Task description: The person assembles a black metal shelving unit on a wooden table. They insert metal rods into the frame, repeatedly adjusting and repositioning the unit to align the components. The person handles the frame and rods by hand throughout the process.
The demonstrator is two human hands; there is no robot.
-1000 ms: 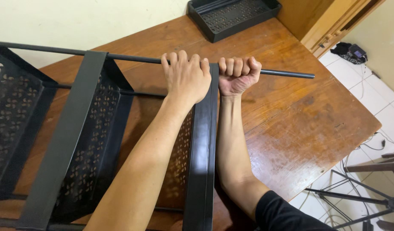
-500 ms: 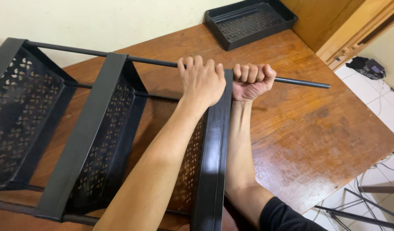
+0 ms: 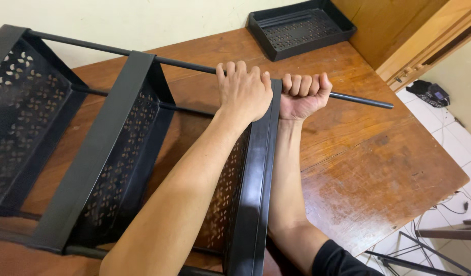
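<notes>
Wooden table (image 3: 378, 168): brown, worn top; landmark for everything below.
Shelf rack (image 3: 108, 158): black metal, three perforated trays, lying on its side across the table's left half.
Loose tray (image 3: 302, 31): black, perforated, at the table's far edge, well apart from the rack.
Rod (image 3: 360, 100): thin black pole through the rack's upper corners, its free end sticking out over the table's right part.
Left hand (image 3: 244, 92): closed over the nearest tray's top corner, at the rod.
Right hand (image 3: 304, 94): fist wrapped round the rod, just beside that tray; thumb probably underneath, hidden.
</notes>
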